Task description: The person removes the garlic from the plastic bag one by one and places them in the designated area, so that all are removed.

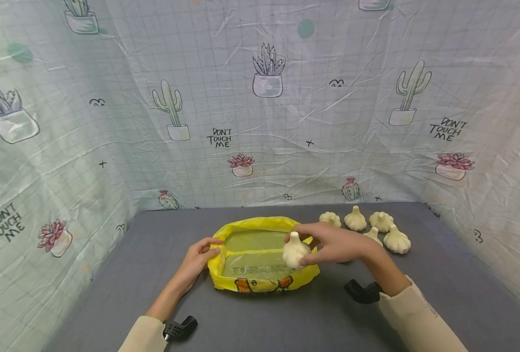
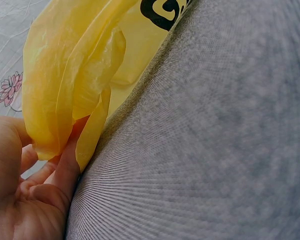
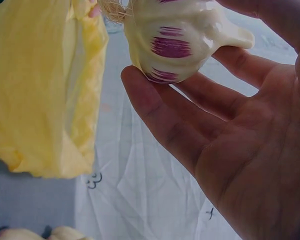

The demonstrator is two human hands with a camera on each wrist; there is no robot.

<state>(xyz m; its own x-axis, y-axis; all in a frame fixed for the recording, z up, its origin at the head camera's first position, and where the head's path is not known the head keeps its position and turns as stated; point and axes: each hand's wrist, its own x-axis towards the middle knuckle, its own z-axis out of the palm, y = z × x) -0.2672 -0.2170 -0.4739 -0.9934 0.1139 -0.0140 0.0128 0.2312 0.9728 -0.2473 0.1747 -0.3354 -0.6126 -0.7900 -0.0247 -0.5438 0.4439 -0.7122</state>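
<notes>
A yellow plastic bag (image 1: 264,286) lies with its mouth spread wide on the grey table, printed with dark lettering and orange marks. At its left rim, my left hand (image 1: 195,260) pinches the edge; the left wrist view shows the thin yellow plastic (image 2: 90,65) between thumb and fingers. A white garlic bulb (image 1: 294,252) is in my right hand (image 1: 336,243), held above the bag's right side. Up close, the right wrist view shows purple streaks and a tuft of roots on this bulb (image 3: 175,45), with the fingers curled round it.
Several more garlic bulbs (image 1: 396,239) sit on the table to the right, behind my right forearm. A patterned cloth with cactus drawings (image 1: 269,122) hangs behind and along both sides of the grey table (image 1: 260,322).
</notes>
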